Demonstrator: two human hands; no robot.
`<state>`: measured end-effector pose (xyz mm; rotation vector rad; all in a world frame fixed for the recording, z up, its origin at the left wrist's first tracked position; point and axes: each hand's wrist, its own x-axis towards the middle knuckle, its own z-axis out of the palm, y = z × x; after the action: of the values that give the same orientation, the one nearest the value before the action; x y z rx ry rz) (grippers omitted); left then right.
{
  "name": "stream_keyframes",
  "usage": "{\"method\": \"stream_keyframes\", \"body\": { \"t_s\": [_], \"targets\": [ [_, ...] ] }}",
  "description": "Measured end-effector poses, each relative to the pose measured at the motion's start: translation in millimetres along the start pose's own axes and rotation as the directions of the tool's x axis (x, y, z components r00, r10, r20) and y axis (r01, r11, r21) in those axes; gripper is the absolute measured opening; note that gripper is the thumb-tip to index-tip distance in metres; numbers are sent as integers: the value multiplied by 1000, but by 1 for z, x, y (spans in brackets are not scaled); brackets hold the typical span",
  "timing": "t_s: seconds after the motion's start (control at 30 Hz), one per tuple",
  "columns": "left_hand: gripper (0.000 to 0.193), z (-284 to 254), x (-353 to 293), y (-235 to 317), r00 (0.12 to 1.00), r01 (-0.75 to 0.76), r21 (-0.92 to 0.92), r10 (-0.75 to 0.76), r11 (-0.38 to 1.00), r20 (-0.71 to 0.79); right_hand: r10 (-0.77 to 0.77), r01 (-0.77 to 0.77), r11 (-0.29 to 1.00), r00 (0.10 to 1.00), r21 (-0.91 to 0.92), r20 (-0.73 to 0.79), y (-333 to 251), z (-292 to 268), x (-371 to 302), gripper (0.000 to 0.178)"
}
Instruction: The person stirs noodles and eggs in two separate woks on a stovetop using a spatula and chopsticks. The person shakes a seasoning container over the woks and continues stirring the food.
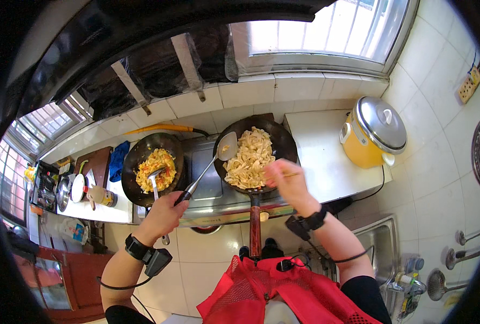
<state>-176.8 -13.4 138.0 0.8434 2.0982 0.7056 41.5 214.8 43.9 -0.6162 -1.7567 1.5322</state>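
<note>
My left hand (163,216) is closed around the black handle of a metal spatula (201,175). The broad blade, with a bit of food on it, is at the left side of a dark wok (287,135). Pale, flat noodle-like strips (251,156) fill the wok's middle. Over the wok's right edge is my right hand (288,183), its fingers smeared by motion, so what they hold, if anything, is unclear. The wok's brown handle (255,227) points toward me. To the left, a second dark pan (130,156) holds yellow-and-red food (164,159) with a metal spoon (154,186) resting in it.
Both pans stand on a steel gas stove (199,159). A yellow rice cooker (361,147) with a silver lid stands on the white counter (315,146) at right. A sink (383,243) lies at lower right. Further left are a blue cloth (119,161) and a jar (104,196).
</note>
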Motion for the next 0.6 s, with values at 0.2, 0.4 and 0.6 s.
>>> {"method": "stream_keyframes", "body": {
  "t_s": [0.2,0.4,0.6],
  "targets": [
    [19,5,16,4,1000,16,41,-17,999,10,-279,242,837,960,-490,-2,38,-1,1,11],
    [18,14,33,-12,997,58,48,-60,997,43,70,-121,978,959,-173,-273,44,-45,1,19],
    [15,34,51,0,888,421,-443,-259,792,380,317,-243,941,877,236,-361,80,-20,42,23]
  ]
}}
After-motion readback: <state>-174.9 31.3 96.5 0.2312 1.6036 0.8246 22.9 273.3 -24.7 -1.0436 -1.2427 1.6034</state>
